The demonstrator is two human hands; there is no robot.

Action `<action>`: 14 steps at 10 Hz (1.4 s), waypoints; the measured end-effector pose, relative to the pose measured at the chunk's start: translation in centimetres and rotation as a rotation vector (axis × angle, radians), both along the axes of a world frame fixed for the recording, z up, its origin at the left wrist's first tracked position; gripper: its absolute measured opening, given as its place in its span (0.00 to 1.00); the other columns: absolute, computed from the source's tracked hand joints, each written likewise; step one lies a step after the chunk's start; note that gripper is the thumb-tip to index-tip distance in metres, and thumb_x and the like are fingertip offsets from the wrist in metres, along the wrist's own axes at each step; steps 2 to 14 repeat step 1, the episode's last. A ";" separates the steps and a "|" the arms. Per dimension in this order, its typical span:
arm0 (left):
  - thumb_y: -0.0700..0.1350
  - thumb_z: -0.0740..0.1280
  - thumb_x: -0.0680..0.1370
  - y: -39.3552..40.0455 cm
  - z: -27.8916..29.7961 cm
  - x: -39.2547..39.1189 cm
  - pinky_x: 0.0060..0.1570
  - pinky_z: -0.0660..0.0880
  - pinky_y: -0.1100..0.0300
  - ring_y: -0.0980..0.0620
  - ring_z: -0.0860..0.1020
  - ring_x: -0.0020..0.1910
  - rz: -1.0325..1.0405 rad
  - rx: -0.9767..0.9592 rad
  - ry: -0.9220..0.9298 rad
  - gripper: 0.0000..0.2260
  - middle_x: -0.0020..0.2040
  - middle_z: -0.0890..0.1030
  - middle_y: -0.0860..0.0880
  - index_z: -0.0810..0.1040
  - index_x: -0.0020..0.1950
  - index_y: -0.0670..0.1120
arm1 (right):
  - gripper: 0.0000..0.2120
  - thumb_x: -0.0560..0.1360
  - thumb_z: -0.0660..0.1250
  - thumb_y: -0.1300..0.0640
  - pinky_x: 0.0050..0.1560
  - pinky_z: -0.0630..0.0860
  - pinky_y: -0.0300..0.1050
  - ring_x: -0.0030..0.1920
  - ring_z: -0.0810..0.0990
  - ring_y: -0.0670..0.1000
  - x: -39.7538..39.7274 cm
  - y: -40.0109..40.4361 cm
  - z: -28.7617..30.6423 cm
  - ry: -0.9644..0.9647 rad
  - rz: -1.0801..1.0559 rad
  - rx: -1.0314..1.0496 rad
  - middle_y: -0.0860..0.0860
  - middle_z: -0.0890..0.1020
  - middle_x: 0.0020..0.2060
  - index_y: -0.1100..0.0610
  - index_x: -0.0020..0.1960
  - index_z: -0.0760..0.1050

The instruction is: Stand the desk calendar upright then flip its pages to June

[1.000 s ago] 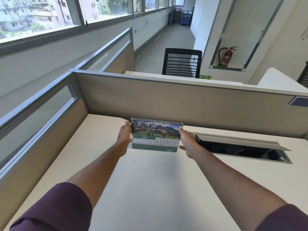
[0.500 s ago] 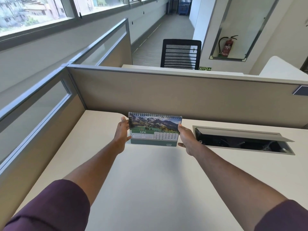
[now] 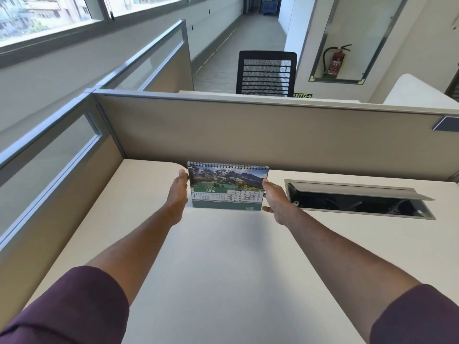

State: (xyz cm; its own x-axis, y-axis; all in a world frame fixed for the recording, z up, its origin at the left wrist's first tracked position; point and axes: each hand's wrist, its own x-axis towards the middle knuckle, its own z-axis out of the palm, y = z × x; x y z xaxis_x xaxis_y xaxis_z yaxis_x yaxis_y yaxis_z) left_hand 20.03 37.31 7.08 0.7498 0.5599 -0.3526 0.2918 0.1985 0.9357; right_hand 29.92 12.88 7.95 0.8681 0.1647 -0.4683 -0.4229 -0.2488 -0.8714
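Glass-topped side partition [image 3: 47, 155] runs along the 9 o'clock edge of the tabletop [image 3: 223, 256]. Left hand [image 3: 177, 194] flat and wide, fingers extended, against the left edge of the desk calendar [image 3: 227, 187]; cannot tell whether it presses or only touches. Calendar stands upright on the tabletop at 12 o'clock from the person, near the back partition [image 3: 248, 132], spiral binding on top, mountain photo above, page reads JUNE. Right hand [image 3: 277, 202] also wide, fingertips at the calendar's right edge, thumb spread low toward the tabletop. Just beside that hand at 2 o'clock, an open cable hatch [image 3: 357, 202] sunk in the tabletop, lid tilted up, dark cables inside. Beyond the back partition: black mesh chair [image 3: 267, 73], fire extinguisher [image 3: 335, 62] in a wall niche at 1 o'clock. Purple sleeves at the bottom corners.
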 end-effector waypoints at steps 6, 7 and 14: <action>0.63 0.51 0.82 0.3 -0.7 -0.5 0.71 0.62 0.47 0.49 0.64 0.77 0.005 0.012 0.016 0.29 0.79 0.66 0.48 0.65 0.78 0.47 | 0.18 0.83 0.56 0.42 0.57 0.76 0.53 0.56 0.77 0.50 -0.2 -0.3 -0.3 -0.007 -0.002 -0.034 0.50 0.80 0.62 0.49 0.66 0.75; 0.63 0.51 0.82 0.3 -0.7 -0.5 0.71 0.62 0.47 0.49 0.64 0.77 0.005 0.012 0.016 0.29 0.79 0.66 0.48 0.65 0.78 0.47 | 0.18 0.83 0.56 0.42 0.57 0.76 0.53 0.56 0.77 0.50 -0.2 -0.3 -0.3 -0.007 -0.002 -0.034 0.50 0.80 0.62 0.49 0.66 0.75; 0.63 0.51 0.82 0.3 -0.7 -0.5 0.71 0.62 0.47 0.49 0.64 0.77 0.005 0.012 0.016 0.29 0.79 0.66 0.48 0.65 0.78 0.47 | 0.18 0.83 0.56 0.42 0.57 0.76 0.53 0.56 0.77 0.50 -0.2 -0.3 -0.3 -0.007 -0.002 -0.034 0.50 0.80 0.62 0.49 0.66 0.75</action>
